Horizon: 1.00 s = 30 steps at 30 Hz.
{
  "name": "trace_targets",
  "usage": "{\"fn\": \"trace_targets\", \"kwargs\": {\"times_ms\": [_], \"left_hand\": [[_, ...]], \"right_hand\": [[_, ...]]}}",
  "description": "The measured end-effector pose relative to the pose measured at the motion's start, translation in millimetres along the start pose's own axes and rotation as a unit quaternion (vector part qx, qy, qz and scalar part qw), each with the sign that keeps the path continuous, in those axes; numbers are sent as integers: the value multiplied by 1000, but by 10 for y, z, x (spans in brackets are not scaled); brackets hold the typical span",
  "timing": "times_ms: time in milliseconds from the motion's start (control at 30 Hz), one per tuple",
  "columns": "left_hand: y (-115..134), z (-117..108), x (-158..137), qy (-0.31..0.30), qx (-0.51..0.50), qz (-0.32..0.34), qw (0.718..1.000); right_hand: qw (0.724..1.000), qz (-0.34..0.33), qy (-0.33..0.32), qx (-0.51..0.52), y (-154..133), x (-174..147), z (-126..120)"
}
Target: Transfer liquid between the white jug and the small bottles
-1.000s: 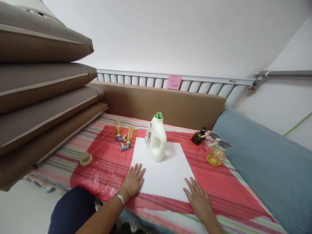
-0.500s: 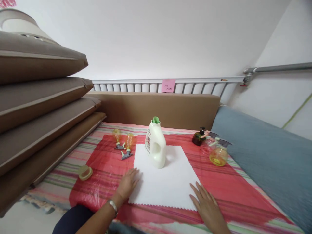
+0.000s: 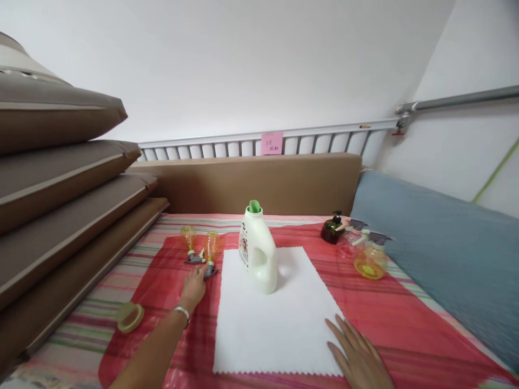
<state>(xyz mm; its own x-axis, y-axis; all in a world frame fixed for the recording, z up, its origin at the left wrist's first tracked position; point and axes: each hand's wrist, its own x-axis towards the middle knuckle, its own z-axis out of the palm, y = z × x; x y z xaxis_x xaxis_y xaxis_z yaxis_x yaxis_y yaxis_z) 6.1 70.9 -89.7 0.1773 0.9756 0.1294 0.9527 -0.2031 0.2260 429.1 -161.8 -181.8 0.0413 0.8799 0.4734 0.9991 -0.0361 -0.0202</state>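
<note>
Apparently at a spray bottle (image 3: 211, 247), left fingers (image 3: 201, 271), grip unclear; right fingers (image 3: 337, 334), well apart, splayed over edge of white sheet (image 3: 271, 335).

Brown cushions (image 3: 67, 178) lie stacked at left, and a pink note (image 3: 272, 143) fronts the white radiator (image 3: 291, 145).

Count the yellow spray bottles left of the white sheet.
2: the far-left bottle, and another bottle nearer the white sheet, with the left hand at its trigger.
</note>
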Motion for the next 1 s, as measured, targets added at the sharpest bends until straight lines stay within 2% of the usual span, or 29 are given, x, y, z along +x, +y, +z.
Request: {"fn": "trace_targets", "kwargs": {"times_ms": [133, 367, 533, 667, 833, 1000], "left_hand": [[111, -23, 253, -19, 9, -12, 1000], [289, 18, 562, -37, 15, -98, 994], [356, 129, 609, -39, 21, -99, 994], [353, 150, 646, -20, 17, -102, 994], [284, 84, 665, 12, -13, -85, 996], [177, -68, 689, 23, -62, -69, 995]], "right_hand": [[1000, -23, -5, 2, 11, 0, -10], [1000, -2, -19, -7, -56, 36, -146], [999, 16, -29, -7, -80, 50, -182], [1000, 4, -4, -13, -56, 47, -150], [999, -21, 32, -26, -57, 52, -168], [999, -22, 35, -17, -75, 63, -182]]}}
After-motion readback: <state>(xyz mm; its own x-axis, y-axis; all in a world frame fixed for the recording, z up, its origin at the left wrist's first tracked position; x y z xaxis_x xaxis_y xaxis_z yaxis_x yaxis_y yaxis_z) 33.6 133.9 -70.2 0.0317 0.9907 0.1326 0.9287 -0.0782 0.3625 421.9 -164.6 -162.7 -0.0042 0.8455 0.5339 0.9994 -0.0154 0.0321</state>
